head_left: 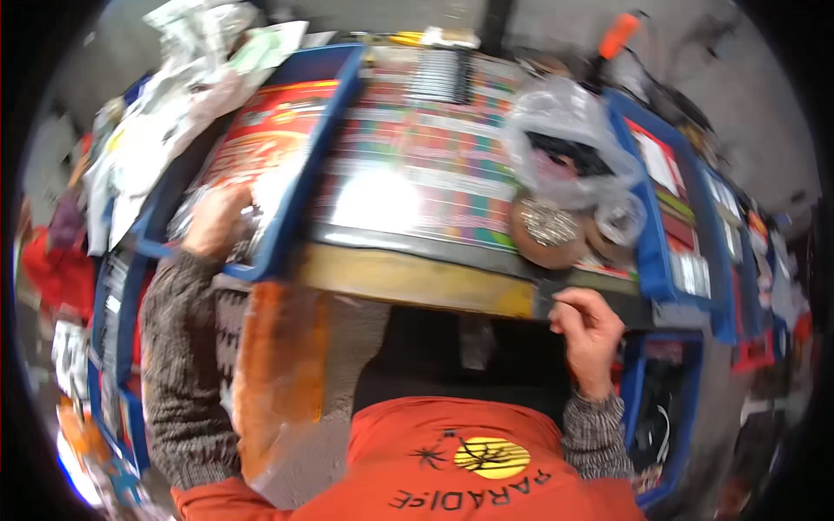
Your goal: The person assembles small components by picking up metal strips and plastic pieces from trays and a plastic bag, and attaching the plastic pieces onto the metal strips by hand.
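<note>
My left hand point(219, 219) reaches into the near end of a blue tray point(291, 204) on the left. It is among shiny clear plastic packets point(248, 239), and blur hides its fingertips. Red printed packaging point(276, 126) lies farther up in the same tray. Just off the table's front edge, at the right, my right hand point(591, 334) is closed, its fingers curled in toward the thumb. Whatever it may hold is too small or too hidden to make out. A brown round bowl point(521, 239) of small metal pieces point(547, 224) sits beyond it.
The table has a yellow front edge point(417, 280) and a colourful printed top point(417, 156). A clear plastic bag point(556, 108), a smaller bowl point(599, 243) and a metal coil-like stack point(440, 76) stand on it. Blue bins point(647, 208) line the right; orange plastic point(278, 365) hangs at the left.
</note>
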Motion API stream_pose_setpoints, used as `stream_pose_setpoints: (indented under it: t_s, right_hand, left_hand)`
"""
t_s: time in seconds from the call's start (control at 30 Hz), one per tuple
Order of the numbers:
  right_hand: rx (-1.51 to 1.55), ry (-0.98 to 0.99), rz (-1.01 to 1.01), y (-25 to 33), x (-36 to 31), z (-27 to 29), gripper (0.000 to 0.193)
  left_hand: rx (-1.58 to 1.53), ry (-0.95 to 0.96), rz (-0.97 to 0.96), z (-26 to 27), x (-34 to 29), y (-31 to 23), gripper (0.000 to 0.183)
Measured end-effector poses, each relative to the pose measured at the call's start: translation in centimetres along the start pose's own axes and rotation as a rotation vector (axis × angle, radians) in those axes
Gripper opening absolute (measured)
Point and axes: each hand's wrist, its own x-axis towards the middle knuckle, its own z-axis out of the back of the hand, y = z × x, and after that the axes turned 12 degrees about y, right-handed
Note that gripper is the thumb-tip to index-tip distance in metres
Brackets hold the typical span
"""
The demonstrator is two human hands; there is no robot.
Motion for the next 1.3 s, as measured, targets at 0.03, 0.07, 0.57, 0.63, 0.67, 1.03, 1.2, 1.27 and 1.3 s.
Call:
stream_pose_setpoints:
  t_s: [0.03, 0.07, 0.57, 0.63, 0.67, 1.03, 1.2, 1.27, 1.3]
  right_hand:
    - [-0.068, 0.003, -0.023, 0.2, 0.0, 0.0, 0.009]
    - [-0.102, 0.029, -0.029, 0.5, 0.0, 0.1, 0.008]
    - [-0.653, -0.182, 0.161, 5.3, -0.4, 11.8, 0.007]
    - [-0.673, -0.265, 0.094, 4.7, 0.6, 14.3, 0.009]
    - [-0.72, -0.303, 0.068, 4.2, 1.3, 15.6, 0.009]
    - [-0.967, 0.054, -0.196, 0.3, 6.6, 23.7, 0.02]
    - [-1.019, 0.199, -0.215, -0.3, 8.3, 23.4, 0.026]
    - [-1.03, 0.225, -0.18, -0.9, 8.7, 23.0, 0.03]
    - [-1.0, 0.248, -0.185, -1.0, 8.9, 22.9, 0.034]
  left_hand:
    - [0.063, 0.046, 0.057, -0.2, -0.3, 1.1, 0.023]
    - [0.076, 0.134, 0.141, -0.5, 0.3, 1.2, 0.026]
    - [0.187, -0.097, 0.007, -1.4, -0.8, 4.3, 0.012]
    - [0.175, -0.11, 0.062, -1.2, -0.7, 4.3, 0.01]
    - [0.178, -0.112, 0.057, -1.0, -0.6, 4.0, 0.01]
    - [0.004, -0.215, 0.012, 0.1, -0.3, 3.2, 0.01]
    - [-0.021, -0.246, -0.021, -0.1, -0.5, 4.0, 0.01]
    - [-0.07, -0.234, 0.003, 0.4, -0.5, 2.8, 0.01]
    - [-0.077, -0.227, 0.034, 0.6, -0.7, 2.4, 0.011]
